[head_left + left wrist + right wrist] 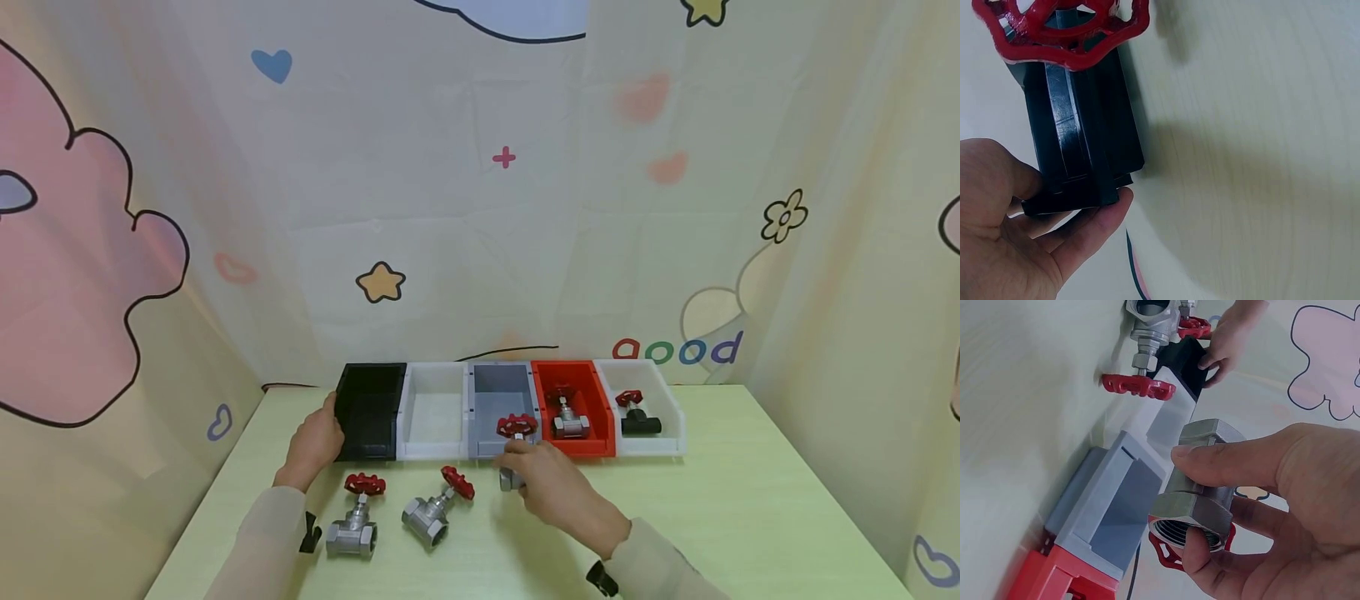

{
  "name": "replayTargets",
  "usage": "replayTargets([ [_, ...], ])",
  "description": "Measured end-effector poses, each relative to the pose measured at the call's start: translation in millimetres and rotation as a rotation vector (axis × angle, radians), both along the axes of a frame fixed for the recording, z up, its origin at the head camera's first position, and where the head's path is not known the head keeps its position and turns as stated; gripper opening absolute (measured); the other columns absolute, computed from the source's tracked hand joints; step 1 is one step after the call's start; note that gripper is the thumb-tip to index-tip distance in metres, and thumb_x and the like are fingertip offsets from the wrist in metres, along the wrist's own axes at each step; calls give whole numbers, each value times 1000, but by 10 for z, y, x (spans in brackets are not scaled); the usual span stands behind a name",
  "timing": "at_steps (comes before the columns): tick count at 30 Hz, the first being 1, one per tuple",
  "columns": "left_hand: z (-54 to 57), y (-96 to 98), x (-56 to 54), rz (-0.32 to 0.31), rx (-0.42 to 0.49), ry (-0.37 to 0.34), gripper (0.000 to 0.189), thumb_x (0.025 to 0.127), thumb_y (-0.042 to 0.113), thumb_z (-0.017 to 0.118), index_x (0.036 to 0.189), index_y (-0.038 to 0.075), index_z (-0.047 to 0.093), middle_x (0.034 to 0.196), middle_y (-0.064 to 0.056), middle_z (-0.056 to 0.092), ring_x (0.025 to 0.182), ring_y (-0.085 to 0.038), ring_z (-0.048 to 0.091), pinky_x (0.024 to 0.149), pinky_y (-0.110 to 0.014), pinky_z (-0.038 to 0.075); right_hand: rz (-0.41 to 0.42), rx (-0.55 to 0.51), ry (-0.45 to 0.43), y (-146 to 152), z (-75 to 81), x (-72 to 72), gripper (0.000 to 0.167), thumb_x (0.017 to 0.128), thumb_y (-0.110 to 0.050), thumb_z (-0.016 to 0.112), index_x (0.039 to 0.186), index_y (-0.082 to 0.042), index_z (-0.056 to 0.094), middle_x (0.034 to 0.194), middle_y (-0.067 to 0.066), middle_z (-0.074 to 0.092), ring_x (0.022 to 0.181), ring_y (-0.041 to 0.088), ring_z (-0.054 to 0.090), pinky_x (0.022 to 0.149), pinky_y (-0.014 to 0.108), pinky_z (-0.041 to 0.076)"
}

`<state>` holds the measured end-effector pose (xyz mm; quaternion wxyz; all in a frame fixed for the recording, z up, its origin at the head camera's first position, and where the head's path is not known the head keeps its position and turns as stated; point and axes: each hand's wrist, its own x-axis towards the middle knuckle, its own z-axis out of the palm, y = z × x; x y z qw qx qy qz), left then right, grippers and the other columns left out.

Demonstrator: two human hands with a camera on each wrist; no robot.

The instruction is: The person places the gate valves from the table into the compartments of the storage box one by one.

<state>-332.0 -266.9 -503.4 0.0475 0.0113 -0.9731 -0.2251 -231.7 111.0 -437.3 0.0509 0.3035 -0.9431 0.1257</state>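
Note:
My left hand grips the left end of the black bin. Its thumb and fingers wrap the bin's edge in the left wrist view. In my right hand is a metal gate valve with a red handwheel, pinched by its body, one fingertip at the threaded opening. This valve is held up at the front of the grey bin. Two similar gate valves lie on the table between the hands: one beside the left wrist, another to its right.
The bins stand in a row: black, white, grey, red, white. A gate valve is in the red bin, and a black-bodied valve in the right white one. A printed curtain hangs behind the table.

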Motion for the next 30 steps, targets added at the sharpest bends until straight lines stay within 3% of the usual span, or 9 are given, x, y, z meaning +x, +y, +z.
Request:
replayTargets([
  [10, 4, -4, -4, -8, -13, 16, 58, 97, 6, 43, 151, -6, 25, 98, -28, 67, 60, -24, 57, 52, -40, 46, -20, -13, -4, 2, 77, -145, 44, 78, 1, 77, 119, -12, 72, 126, 11, 66, 111, 30, 64, 96, 45, 52],
  [16, -1, 1, -11, -10, -11, 10, 59, 97, 6, 43, 151, -5, 24, 94, -25, 67, 57, -24, 55, 49, -38, 42, -20, -30, 20, 2, 65, -221, 43, 79, 2, 76, 119, -13, 72, 126, 9, 66, 110, 29, 65, 93, 44, 53],
  [23, -26, -3, -22, -23, -31, 18, 59, 97, 6, 45, 151, -6, 24, 110, -29, 65, 65, -27, 61, 54, -42, 48, -38, -59, 41, 1, 87, -311, 43, 81, 2, 73, 120, -14, 71, 129, 9, 65, 112, 28, 64, 92, 42, 54],
  [30, -21, -1, -19, -6, -33, 11, 59, 97, 6, 46, 151, -5, 25, 106, -29, 66, 65, -27, 60, 53, -42, 48, -39, -75, 75, -59, 65, -455, 42, 82, 1, 73, 122, -13, 70, 130, 9, 64, 112, 27, 63, 96, 42, 52],
])
